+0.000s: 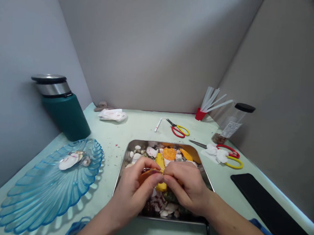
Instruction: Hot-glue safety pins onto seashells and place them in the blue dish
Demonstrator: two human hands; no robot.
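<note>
Over a metal tray (208, 179) full of shells, my two hands meet fingertip to fingertip. My left hand (138, 183) is closed, pinching a thin orange-brown piece (147, 174) that looks like a shell. The fingers of my right hand (185, 185) are pressed together against the left fingertips; what they pinch is hidden. Below the hands a yellow object (160, 160) lies on the shells, its middle covered by my fingers. An orange scallop shell (169, 154) and an orange elongated piece (186, 155) rest at the tray's far side.
To the left are a blue shell-shaped dish (50, 196) holding a few shells and a green bottle (66, 115). Behind the tray lie scissors (178, 129), a white pen (158, 125) and tissue (113, 115). At right are more scissors (235, 162), a jar (231, 125), a red cup (200, 114) of glue sticks and a black slab (269, 209).
</note>
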